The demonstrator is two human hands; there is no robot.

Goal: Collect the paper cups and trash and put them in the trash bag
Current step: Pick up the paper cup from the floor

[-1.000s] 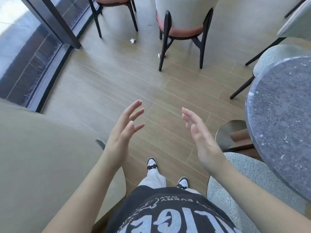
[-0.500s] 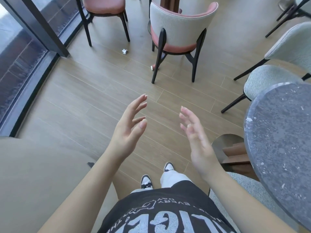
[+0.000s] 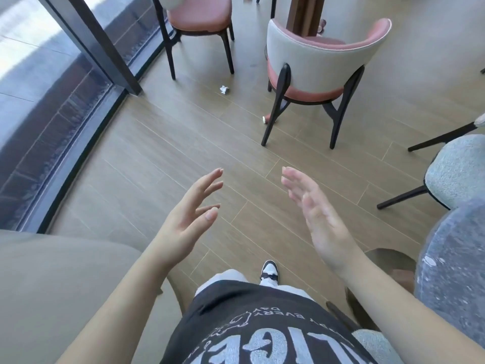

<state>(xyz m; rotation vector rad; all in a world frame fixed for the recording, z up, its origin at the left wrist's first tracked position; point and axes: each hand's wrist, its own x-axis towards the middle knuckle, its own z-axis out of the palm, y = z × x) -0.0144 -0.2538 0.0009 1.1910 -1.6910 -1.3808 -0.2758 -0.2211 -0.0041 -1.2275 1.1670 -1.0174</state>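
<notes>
A crumpled white paper scrap (image 3: 224,89) lies on the wood floor near the window, between two chairs. A small reddish paper cup (image 3: 267,118) lies on its side by the front left leg of the pink-and-white chair (image 3: 317,56). Another reddish item (image 3: 322,23) shows behind that chair by a wooden post. My left hand (image 3: 189,221) and my right hand (image 3: 316,218) are held out in front of me, palms facing each other, fingers apart and holding nothing. No trash bag is in view.
A second pink chair (image 3: 199,19) stands at the back left by the glass wall (image 3: 52,106). A grey stone table (image 3: 454,279) and a grey chair (image 3: 456,169) are at the right. A beige seat (image 3: 52,285) is at my left.
I have walked forward; the chairs, paper scrap and cup now appear nearer and lower in view. Both hands remain raised and empty.
</notes>
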